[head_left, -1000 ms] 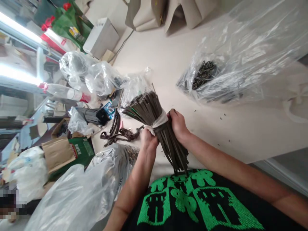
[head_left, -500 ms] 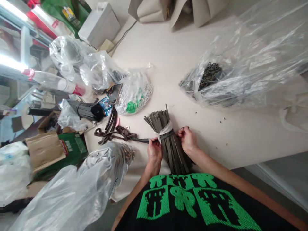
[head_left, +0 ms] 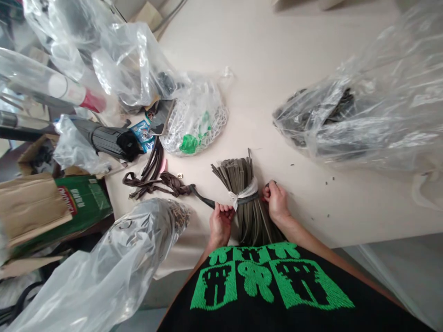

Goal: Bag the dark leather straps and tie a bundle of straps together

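A bundle of grey-brown flat strips [head_left: 238, 177] lies on the beige table [head_left: 277, 60], bound by a white tie [head_left: 246, 192] and a dark strap around its middle. My left hand [head_left: 220, 220] is closed at the bundle's left side, pinching the dark strap end [head_left: 206, 201] that trails off to the left. My right hand [head_left: 276, 201] is closed at the bundle's right side, gripping the strap there. The bundle's near end runs toward my black and green shirt.
A tangle of dark straps [head_left: 155, 182] lies left of the bundle. A clear bag of white chain with a green piece [head_left: 195, 121] sits behind. A large plastic bag of dark parts [head_left: 346, 120] is at right. More plastic bags, a cardboard box [head_left: 51, 207] and bottles crowd the left.
The bundle was held raised and fanned out a second ago; it now lies flat on the table. Both hands moved down to its sides, and the view tilted downward.
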A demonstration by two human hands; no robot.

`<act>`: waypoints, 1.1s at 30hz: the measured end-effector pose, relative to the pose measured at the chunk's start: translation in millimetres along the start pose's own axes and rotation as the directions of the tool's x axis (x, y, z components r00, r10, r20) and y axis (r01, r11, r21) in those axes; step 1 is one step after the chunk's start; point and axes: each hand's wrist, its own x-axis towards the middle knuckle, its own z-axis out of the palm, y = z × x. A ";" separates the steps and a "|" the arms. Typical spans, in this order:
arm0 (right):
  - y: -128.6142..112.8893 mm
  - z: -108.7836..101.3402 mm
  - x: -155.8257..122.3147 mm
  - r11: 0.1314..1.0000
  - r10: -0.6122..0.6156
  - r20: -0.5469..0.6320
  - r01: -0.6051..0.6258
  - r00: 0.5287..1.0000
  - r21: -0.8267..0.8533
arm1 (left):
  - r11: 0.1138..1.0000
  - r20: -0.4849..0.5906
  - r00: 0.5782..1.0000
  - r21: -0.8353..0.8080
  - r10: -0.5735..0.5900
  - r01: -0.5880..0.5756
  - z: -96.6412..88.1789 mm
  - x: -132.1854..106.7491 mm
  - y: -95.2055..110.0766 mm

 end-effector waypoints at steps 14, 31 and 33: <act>1.3 -44.3 -22.8 0.926 -0.320 0.320 0.366 0.892 -0.096 | 0.797 0.324 0.892 0.420 0.315 -0.434 -36.4 -8.8 -1.4; 8.6 -38.3 -46.4 0.257 -0.734 0.626 0.961 0.261 -0.100 | -0.080 0.806 0.550 0.576 0.216 -0.813 -15.0 -13.5 2.1; 9.0 -36.4 -46.6 0.176 -0.763 0.614 0.979 0.204 -0.106 | -0.219 0.857 0.485 0.514 0.175 -0.829 -8.6 -14.1 6.2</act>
